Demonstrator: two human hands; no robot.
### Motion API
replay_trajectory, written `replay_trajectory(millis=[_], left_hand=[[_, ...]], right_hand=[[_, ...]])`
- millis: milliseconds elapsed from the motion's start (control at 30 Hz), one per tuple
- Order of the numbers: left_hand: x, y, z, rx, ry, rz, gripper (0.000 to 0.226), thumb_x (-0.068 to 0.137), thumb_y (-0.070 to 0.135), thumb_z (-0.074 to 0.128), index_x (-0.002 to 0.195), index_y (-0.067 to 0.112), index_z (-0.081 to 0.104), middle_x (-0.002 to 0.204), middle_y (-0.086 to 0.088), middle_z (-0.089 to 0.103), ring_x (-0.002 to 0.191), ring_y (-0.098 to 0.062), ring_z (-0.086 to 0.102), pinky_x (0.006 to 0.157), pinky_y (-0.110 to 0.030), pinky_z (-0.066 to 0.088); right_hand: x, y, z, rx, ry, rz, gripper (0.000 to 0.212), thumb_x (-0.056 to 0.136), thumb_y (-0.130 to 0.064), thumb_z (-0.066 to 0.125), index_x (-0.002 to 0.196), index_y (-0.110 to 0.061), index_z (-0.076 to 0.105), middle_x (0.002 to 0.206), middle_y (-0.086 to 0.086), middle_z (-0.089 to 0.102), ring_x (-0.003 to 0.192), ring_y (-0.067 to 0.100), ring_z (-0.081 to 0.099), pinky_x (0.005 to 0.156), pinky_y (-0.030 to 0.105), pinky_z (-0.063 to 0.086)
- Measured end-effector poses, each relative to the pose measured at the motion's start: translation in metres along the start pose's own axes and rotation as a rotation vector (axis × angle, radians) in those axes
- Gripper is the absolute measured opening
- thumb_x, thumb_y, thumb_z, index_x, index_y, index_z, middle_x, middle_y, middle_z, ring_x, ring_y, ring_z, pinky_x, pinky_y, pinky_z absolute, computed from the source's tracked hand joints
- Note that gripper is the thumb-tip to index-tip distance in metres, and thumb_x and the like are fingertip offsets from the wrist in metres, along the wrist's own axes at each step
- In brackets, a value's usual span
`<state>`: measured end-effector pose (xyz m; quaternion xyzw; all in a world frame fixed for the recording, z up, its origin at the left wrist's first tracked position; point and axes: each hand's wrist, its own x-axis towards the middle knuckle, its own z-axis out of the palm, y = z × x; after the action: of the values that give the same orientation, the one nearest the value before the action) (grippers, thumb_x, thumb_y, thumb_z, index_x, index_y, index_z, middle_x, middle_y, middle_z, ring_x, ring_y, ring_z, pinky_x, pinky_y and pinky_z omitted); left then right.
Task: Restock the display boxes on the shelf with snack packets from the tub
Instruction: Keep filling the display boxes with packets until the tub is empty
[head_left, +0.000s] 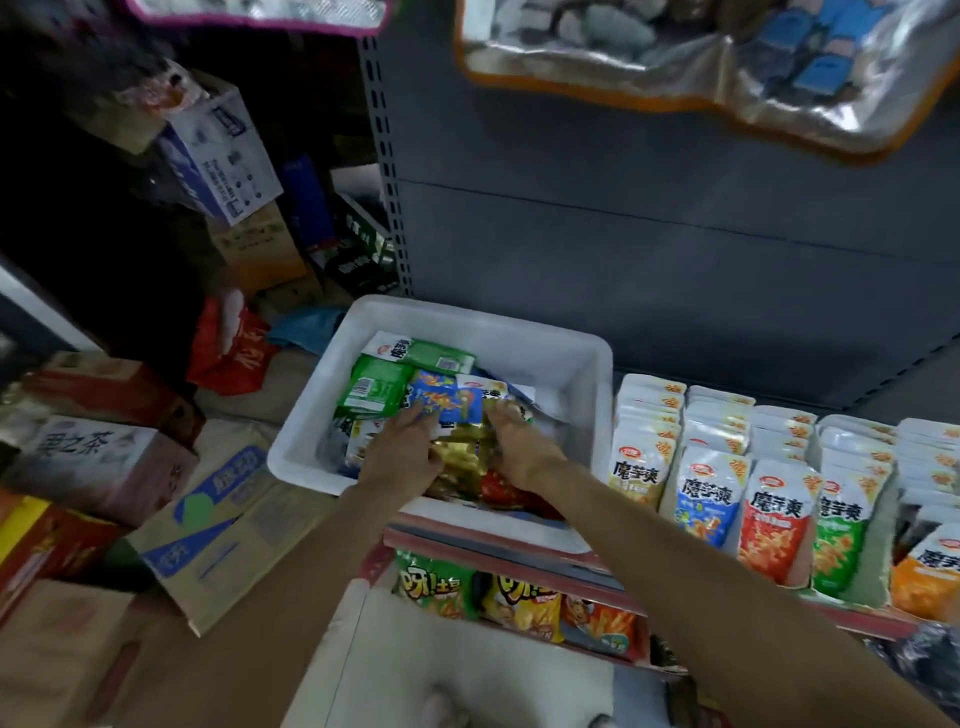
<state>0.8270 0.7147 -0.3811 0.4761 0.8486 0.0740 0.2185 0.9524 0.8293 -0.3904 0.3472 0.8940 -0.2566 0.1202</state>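
A white plastic tub (582, 364) rests on the shelf's left end, holding mixed snack packets: green ones (374, 387), a blue one (447, 402), gold ones (462, 457) and red ones (504, 491). Both my hands are inside the tub. My left hand (402, 449) lies on the packets with its fingers on the blue packet's lower edge. My right hand (517, 441) presses on the gold packets from the right. Whether either hand truly grips a packet is hidden by the fingers. To the right, display boxes (769, 467) hold upright rows of white-topped packets in yellow, blue, red, green and orange.
A grey metal shelf back panel (675, 234) rises behind the tub. A lower shelf holds chip bags (519, 603). Cardboard cartons (218, 525) are stacked on the floor to the left, with a red bag (228, 348) behind them. Silver bags hang overhead.
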Motion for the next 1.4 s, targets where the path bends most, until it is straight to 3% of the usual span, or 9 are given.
replay_trajectory(millis=[133, 300, 467, 567, 733, 900, 1033, 1167, 1400], left_hand=[[0.002, 0.001, -0.004, 0.013, -0.071, -0.013, 0.065, 0.093, 0.026, 0.055, 0.149, 0.022, 0.022, 0.157, 0.001, 0.015, 0.143, -0.023, 0.017, 0.113, -0.044, 0.027], [0.000, -0.001, -0.007, -0.096, -0.024, -0.002, 0.058, 0.092, 0.017, 0.056, 0.145, 0.019, 0.032, 0.154, -0.003, 0.025, 0.139, -0.024, 0.027, 0.111, -0.043, 0.031], [-0.006, 0.014, -0.015, -0.468, 0.326, 0.004, 0.047, 0.092, 0.010, 0.056, 0.137, 0.012, 0.042, 0.134, -0.007, 0.051, 0.122, -0.024, 0.048, 0.095, -0.029, 0.040], [-0.006, 0.037, -0.022, -0.737, 0.230, -0.011, 0.047, 0.094, 0.015, 0.054, 0.138, 0.008, 0.039, 0.132, -0.005, 0.051, 0.118, -0.015, 0.051, 0.085, -0.021, 0.040], [0.004, 0.071, -0.019, -0.935, 0.196, -0.025, 0.055, 0.089, 0.013, 0.063, 0.137, 0.011, 0.037, 0.111, -0.002, 0.059, 0.095, -0.013, 0.058, 0.083, -0.029, 0.048], [0.002, 0.109, -0.017, -1.017, 0.180, 0.108, 0.061, 0.085, 0.004, 0.065, 0.138, 0.018, 0.038, 0.083, -0.002, 0.061, 0.074, -0.016, 0.063, 0.067, -0.029, 0.058], [-0.002, 0.146, -0.011, -0.916, 0.093, 0.268, 0.067, 0.083, 0.006, 0.069, 0.139, 0.021, 0.035, 0.080, -0.006, 0.062, 0.077, -0.026, 0.064, 0.076, -0.045, 0.054], [0.000, 0.174, 0.002, -0.852, 0.096, 0.288, 0.062, 0.084, 0.011, 0.068, 0.137, 0.022, 0.038, 0.080, 0.004, 0.063, 0.079, -0.021, 0.064, 0.080, -0.042, 0.052], [0.007, 0.197, 0.008, -0.539, 0.255, 0.299, 0.033, 0.088, 0.009, 0.061, 0.113, 0.019, 0.041, 0.083, 0.002, 0.060, 0.078, -0.018, 0.062, 0.063, -0.031, 0.048]], right_hand=[[0.000, -0.011, 0.005, -0.226, 0.188, 0.028, 0.040, 0.093, -0.007, 0.045, 0.132, -0.014, 0.038, 0.119, 0.011, 0.061, 0.104, 0.030, 0.062, 0.080, 0.037, 0.048], [-0.003, -0.014, -0.012, -0.444, 0.186, -0.080, 0.025, 0.095, -0.015, 0.044, 0.117, -0.012, 0.057, 0.113, 0.012, 0.065, 0.105, 0.031, 0.061, 0.081, 0.036, 0.048], [-0.025, 0.011, -0.030, 0.121, 0.352, -0.039, 0.021, 0.090, -0.013, 0.051, 0.098, -0.015, 0.071, 0.091, 0.008, 0.071, 0.087, 0.028, 0.064, 0.075, 0.033, 0.049], [-0.034, 0.028, -0.036, 0.522, 0.367, -0.020, 0.023, 0.087, 0.002, 0.052, 0.080, -0.008, 0.071, 0.076, 0.004, 0.068, 0.075, 0.017, 0.063, 0.071, 0.029, 0.047], [-0.053, 0.042, -0.046, 0.745, 0.397, 0.016, 0.033, 0.089, 0.004, 0.050, 0.068, -0.018, 0.062, 0.067, -0.009, 0.062, 0.067, 0.006, 0.057, 0.064, 0.021, 0.043], [-0.087, 0.063, -0.063, 0.957, 0.448, -0.006, 0.038, 0.082, 0.013, 0.055, 0.078, -0.024, 0.062, 0.060, -0.012, 0.059, 0.062, 0.009, 0.056, 0.064, 0.029, 0.046], [-0.107, 0.090, -0.081, 1.044, 0.489, 0.025, 0.052, 0.078, 0.017, 0.057, 0.110, -0.023, 0.055, 0.071, 0.000, 0.061, 0.064, 0.025, 0.057, 0.063, 0.038, 0.048], [-0.117, 0.112, -0.087, 0.916, 0.521, 0.103, 0.051, 0.078, 0.014, 0.062, 0.110, -0.024, 0.053, 0.070, -0.001, 0.059, 0.068, 0.023, 0.061, 0.072, 0.048, 0.055], [-0.116, 0.119, -0.076, 0.529, 0.502, 0.191, 0.045, 0.081, 0.000, 0.064, 0.119, -0.015, 0.046, 0.080, 0.004, 0.061, 0.078, 0.027, 0.063, 0.074, 0.042, 0.053]])
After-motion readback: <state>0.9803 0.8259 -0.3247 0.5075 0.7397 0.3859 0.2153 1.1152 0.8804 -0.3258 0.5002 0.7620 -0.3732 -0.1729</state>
